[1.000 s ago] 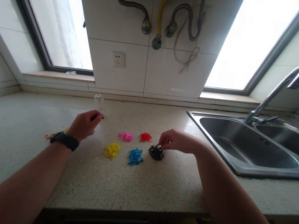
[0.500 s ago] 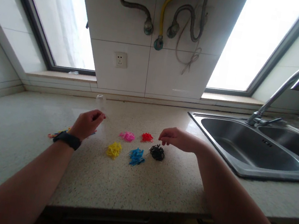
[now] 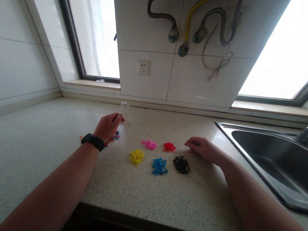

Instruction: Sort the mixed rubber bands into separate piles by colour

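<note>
Left grip [image 3: 108,127], fingers pressed together, partly hides mixed-colour bands [image 3: 114,137]; right grip [image 3: 201,148], state I cannot tell, has red bands [image 3: 169,147] leftward, black bands [image 3: 181,165] front-left.

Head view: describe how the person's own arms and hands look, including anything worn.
The left grip and right grip are ungloved human hands. Both forearms are bare, with no sleeves in view. A broad black wristband, perhaps a smartwatch, circles the left wrist; nothing shows on the right. No markings can be made out.
</note>
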A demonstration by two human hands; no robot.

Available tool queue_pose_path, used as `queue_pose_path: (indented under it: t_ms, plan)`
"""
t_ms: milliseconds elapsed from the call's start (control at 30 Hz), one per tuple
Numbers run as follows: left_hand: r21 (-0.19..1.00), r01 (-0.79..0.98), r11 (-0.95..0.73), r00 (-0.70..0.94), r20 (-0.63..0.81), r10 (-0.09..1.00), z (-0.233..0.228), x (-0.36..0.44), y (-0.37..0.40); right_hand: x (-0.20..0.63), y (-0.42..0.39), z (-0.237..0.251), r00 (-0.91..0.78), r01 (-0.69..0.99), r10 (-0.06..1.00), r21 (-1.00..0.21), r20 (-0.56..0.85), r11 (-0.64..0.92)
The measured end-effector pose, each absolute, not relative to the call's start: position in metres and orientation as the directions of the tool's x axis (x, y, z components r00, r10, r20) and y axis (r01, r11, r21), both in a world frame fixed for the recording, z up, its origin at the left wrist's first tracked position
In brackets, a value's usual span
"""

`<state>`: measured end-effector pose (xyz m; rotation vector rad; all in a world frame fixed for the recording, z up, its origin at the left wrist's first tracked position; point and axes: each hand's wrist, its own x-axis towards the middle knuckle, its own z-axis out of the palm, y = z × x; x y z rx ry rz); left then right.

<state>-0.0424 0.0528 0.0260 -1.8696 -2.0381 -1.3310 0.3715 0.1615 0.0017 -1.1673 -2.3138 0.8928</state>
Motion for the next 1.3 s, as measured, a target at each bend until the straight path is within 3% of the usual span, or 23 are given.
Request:
queue_pose_path:
  t_ms: [167, 333, 667, 1300]
  plan:
    - [0.532, 0.846, -0.037, -0.271, 0.489, 0.829, 0.028, -0.069, 0.054, 0.375, 0.165, 0.003, -0.518, 0.582, 0.855, -0.720, 0.030, 0.378]
    - [0.415, 0.907, 0.063, -0.224, 0.353, 0.908, 0.023, -0.095, 0.055, 0.373, 0.162, 0.006, -0.506, 0.599, 0.862, -0.707, 0.030, 0.376]
    - [0.377, 0.926, -0.004, -0.089, 0.229, 0.969, 0.009, -0.098, 0.060, 0.376, 0.167, 0.005, -0.526, 0.616, 0.849, -0.671, 0.040, 0.413]
    - [0.366, 0.929, -0.050, -0.062, 0.286, 0.956, 0.021, -0.088, 0.053, 0.380, 0.176, -0.005, -0.540, 0.583, 0.841, -0.709, 0.027, 0.397]
